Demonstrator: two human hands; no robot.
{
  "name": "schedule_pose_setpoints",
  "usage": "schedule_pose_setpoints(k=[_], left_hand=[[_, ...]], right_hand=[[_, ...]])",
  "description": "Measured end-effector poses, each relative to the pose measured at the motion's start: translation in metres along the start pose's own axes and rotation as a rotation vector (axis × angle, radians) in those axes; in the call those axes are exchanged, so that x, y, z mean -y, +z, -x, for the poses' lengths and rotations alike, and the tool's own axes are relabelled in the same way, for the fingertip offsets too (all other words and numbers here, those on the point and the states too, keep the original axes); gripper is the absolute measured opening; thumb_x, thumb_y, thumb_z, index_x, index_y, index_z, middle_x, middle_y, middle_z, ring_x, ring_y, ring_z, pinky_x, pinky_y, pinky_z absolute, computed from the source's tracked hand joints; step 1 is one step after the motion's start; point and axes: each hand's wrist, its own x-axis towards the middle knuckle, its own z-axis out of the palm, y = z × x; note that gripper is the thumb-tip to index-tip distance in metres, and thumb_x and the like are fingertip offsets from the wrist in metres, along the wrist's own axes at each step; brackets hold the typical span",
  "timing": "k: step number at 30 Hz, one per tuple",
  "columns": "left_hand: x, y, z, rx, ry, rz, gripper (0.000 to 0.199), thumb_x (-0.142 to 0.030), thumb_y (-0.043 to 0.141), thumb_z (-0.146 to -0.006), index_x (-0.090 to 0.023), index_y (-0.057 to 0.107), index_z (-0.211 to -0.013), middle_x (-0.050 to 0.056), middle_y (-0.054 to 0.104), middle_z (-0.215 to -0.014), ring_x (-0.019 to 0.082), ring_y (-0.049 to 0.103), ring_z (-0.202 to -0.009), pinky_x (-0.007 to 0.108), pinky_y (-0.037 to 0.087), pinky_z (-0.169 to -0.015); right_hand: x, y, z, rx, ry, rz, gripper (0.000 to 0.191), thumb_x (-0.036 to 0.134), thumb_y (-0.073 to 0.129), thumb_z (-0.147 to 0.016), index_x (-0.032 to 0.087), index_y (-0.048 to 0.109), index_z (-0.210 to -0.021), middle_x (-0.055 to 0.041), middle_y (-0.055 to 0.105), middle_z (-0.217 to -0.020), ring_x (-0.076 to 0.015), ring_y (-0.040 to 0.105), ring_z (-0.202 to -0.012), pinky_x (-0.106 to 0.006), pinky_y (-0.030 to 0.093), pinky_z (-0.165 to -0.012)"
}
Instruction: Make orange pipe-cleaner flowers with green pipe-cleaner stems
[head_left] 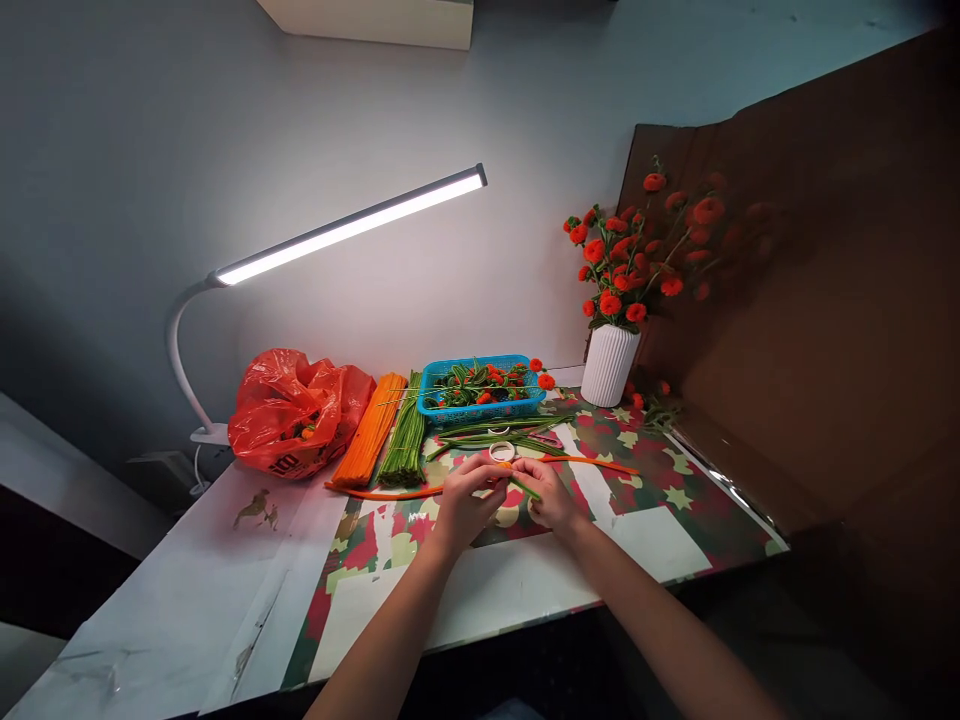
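My left hand (471, 503) and my right hand (553, 497) meet fingertip to fingertip above the table, both closed in a pinch. A long orange pipe cleaner (600, 463) crosses at the fingertips, its two ends reaching out left and right. Beside my right thumb, a short length of green pipe cleaner (527, 489) slants down between the hands. The fingers partly hide where orange and green come together. Just beyond my fingertips lies a white ring-shaped roll (502, 453), and loose green pipe cleaners (472, 437) are spread behind it.
A blue basket (426, 402) holds red flowers with green leaves. Left of it lie green (405, 445) and orange bundles (371, 430), then a red plastic bag (300, 410). A white vase (610, 365) of red flowers stands at right by a brown panel (825, 300). A lit lamp (352, 228) hangs above.
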Motion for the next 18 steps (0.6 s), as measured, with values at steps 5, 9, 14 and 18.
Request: schedule_pose_setpoints(k=[5,9,14,18], left_hand=[[-0.003,-0.003,0.0,0.036,0.2,-0.139,0.018,-0.014,0.057,-0.08,-0.023,0.072,-0.086,0.004,0.062,-0.078,0.012,0.058,-0.07,0.025,0.052,-0.066],[0.0,-0.001,0.001,-0.018,-0.074,0.027,0.016,-0.023,0.058,-0.08,-0.02,0.07,-0.091,0.006,0.063,-0.085,0.014,0.061,-0.074,0.025,0.055,-0.064],[0.007,-0.001,0.001,-0.001,-0.483,0.436,0.03,-0.03,0.06,-0.077,-0.015,0.065,-0.102,0.008,0.067,-0.096,0.018,0.065,-0.081,0.03,0.056,-0.071],[0.009,-0.001,0.0,0.08,-0.566,0.484,0.038,-0.031,0.07,-0.071,-0.015,0.064,-0.104,0.006,0.068,-0.084,0.016,0.065,-0.072,0.028,0.055,-0.067]], right_hand=[[0.012,0.0,0.003,0.01,0.151,-0.07,0.029,0.043,0.068,-0.064,0.018,0.055,-0.06,0.0019,0.045,-0.06,-0.0102,0.04,-0.056,-0.023,0.031,-0.051],[0.017,-0.004,0.005,-0.022,0.183,0.024,0.027,0.045,0.066,-0.067,0.019,0.059,-0.068,0.0033,0.043,-0.057,-0.0082,0.032,-0.047,-0.023,0.023,-0.042],[0.019,-0.008,0.007,-0.133,-0.142,0.306,0.022,0.028,0.069,-0.067,0.021,0.063,-0.087,-0.0004,0.057,-0.075,-0.0144,0.05,-0.066,-0.025,0.041,-0.058],[0.02,-0.007,0.008,-0.076,-0.296,0.41,0.017,0.023,0.061,-0.075,0.022,0.066,-0.091,-0.0025,0.061,-0.082,-0.0164,0.055,-0.074,-0.029,0.044,-0.068]])
